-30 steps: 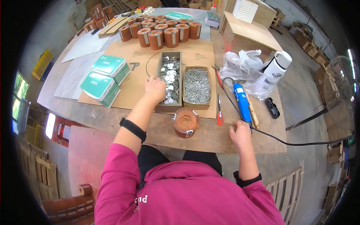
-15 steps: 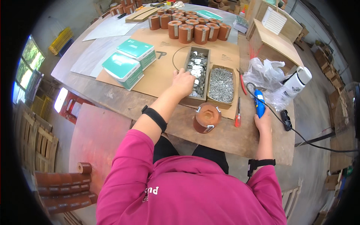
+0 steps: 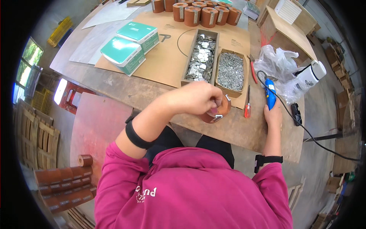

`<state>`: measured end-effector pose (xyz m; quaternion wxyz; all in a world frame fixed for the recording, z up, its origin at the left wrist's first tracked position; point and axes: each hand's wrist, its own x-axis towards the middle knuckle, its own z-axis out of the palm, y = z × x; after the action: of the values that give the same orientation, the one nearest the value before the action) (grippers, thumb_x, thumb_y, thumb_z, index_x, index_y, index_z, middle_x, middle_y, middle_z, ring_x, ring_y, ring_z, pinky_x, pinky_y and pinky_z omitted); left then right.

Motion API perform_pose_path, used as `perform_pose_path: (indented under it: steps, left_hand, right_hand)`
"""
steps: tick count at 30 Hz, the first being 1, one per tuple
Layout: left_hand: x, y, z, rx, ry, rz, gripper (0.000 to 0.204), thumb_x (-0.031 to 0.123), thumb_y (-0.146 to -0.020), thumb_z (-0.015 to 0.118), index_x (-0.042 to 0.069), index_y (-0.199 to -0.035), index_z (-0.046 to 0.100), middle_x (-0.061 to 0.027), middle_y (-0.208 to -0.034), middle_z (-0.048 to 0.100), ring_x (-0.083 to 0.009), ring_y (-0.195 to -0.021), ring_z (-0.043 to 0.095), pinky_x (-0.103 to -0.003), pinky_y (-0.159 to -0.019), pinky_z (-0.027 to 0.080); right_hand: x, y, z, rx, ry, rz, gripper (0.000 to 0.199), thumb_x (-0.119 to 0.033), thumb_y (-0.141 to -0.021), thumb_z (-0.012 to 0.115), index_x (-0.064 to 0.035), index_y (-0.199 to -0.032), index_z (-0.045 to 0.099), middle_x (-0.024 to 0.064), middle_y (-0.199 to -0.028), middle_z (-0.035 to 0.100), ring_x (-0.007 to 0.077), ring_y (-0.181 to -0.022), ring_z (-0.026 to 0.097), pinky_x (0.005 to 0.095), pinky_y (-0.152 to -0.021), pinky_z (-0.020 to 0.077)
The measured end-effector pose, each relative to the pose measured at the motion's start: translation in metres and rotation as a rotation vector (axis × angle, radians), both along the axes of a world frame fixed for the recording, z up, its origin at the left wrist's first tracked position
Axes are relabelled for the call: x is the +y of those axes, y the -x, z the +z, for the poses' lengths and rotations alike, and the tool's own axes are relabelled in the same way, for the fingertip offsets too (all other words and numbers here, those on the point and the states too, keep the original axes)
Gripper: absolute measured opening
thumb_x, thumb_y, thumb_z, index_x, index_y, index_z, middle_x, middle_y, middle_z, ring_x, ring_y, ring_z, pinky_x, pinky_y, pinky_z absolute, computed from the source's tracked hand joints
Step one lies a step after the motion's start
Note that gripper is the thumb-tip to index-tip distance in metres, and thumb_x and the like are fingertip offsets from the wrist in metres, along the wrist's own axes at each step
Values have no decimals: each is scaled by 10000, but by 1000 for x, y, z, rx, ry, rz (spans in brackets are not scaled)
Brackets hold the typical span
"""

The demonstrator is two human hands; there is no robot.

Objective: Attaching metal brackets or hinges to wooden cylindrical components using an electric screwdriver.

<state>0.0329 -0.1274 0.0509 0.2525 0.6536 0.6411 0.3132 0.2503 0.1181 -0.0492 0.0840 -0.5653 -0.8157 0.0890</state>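
Note:
A reddish-brown cylinder [image 3: 225,109] with bright metal clips at its rim stands near the table's front edge. Bent over its top is my left hand [image 3: 200,98], fingers curled together; whatever they pinch is hidden. Just beyond that hand, a long wooden box [image 3: 184,79] holds many flat metal pieces [image 3: 203,53]. Beside it a cardboard box [image 3: 218,84] is filled with small screws [image 3: 230,70]. On the right, my right hand [image 3: 273,114] is wrapped round a blue electric screwdriver [image 3: 270,93], whose black cable runs off to the right.
Two green-and-white boxes [image 3: 122,53] sit on cardboard at the left. More brown cylinders [image 3: 209,17] stand at the back. A red-handled screwdriver [image 3: 248,110], red-handled pliers [image 3: 253,72], plastic bags [image 3: 274,63], a white bottle [image 3: 310,74] and a black object [image 3: 296,114] lie rightward.
My left hand has come from the box of flat metal pieces back to the brown cylinder, its fingers now over the top. My right hand keeps the electric screwdriver. The view has tilted down slightly.

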Motion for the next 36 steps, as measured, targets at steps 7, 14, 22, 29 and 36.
perform_pose_path:
  steps: [7, 14, 22, 29, 36]
  left_hand:
    - [0, -32, -13, 143, -3, 67, 101, 54, -673, 598, 51, -768, 566, -96, -806, 572, -277, -811, 535, -376, -721, 401]
    - [-16, -57, -43, 305, -484, 434, 212, 105, -621, 676, 56, -802, 577, -83, -978, 522, -298, -949, 470, -398, -796, 383]
    - [-18, -60, -75, 234, -669, 489, 319, 80, -564, 726, 35, -853, 599, -114, -1053, 541, -354, -1048, 453, -414, -864, 385]
    - [-19, -62, -77, 197, -661, 502, 306, 58, -577, 720, 35, -861, 611, -124, -1040, 554, -365, -1055, 461, -411, -862, 395]
    - [-22, -61, -76, 193, -627, 482, 315, 51, -569, 721, 26, -864, 614, -129, -1050, 544, -362, -1063, 453, -412, -864, 392]
  right_hand:
    - [2, -2, -6, -28, -20, -26, 666, -301, -753, 551, -145, -1319, 236, 241, -1018, 546, 374, -925, 547, 444, -791, 432]
    - [-1, -3, -6, -26, -27, -35, 664, -298, -756, 551, -138, -1317, 237, 255, -1031, 530, 383, -948, 529, 447, -804, 422]
    - [1, -3, -6, -13, -50, -20, 657, -305, -756, 554, -130, -1313, 251, 260, -1021, 532, 390, -940, 530, 446, -806, 422]
    - [-2, 1, -1, -44, -26, -36, 645, -300, -757, 551, -128, -1307, 261, 258, -1038, 532, 386, -935, 538, 443, -806, 427]
    - [-5, 0, -2, -35, -40, -36, 648, -308, -757, 551, -130, -1309, 263, 257, -1042, 527, 383, -935, 538, 443, -804, 427]
